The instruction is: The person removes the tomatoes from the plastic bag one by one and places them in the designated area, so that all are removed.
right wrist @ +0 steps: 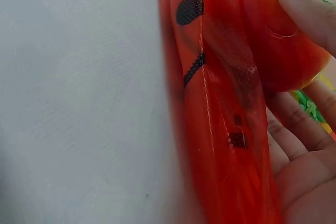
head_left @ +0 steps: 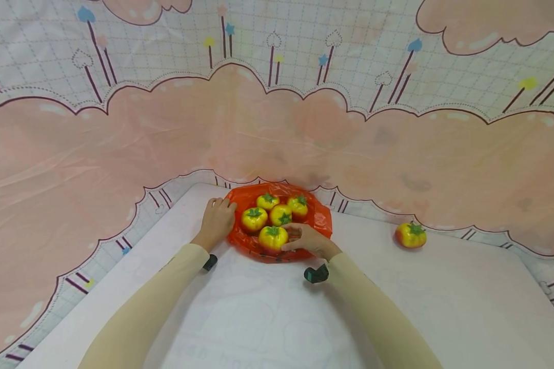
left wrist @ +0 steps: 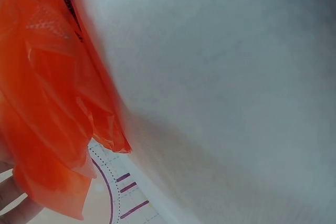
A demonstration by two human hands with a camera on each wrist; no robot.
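Note:
A red plastic bag (head_left: 322,218) lies spread on the table with several yellow-and-red persimmons (head_left: 254,220) on it, each with a green leafy top. At the bag's left side my left hand (head_left: 218,220) grips the edge; in the left wrist view its fingers (left wrist: 18,205) show behind the orange-red film (left wrist: 47,103). From the right, my right hand (head_left: 308,240) holds the nearest persimmon (head_left: 273,239). The right wrist view has the thumb (right wrist: 310,14) on top of that fruit (right wrist: 278,40) and the other fingers underneath, beside the bag's dark-printed edge (right wrist: 210,103).
One more persimmon (head_left: 411,235) sits apart on the right of the white table (head_left: 249,318), near its back edge. A pink-and-white patterned cloth (head_left: 277,138) hangs as a wall behind and at both sides. Dark wrist devices (head_left: 316,273) sit at both cuffs.

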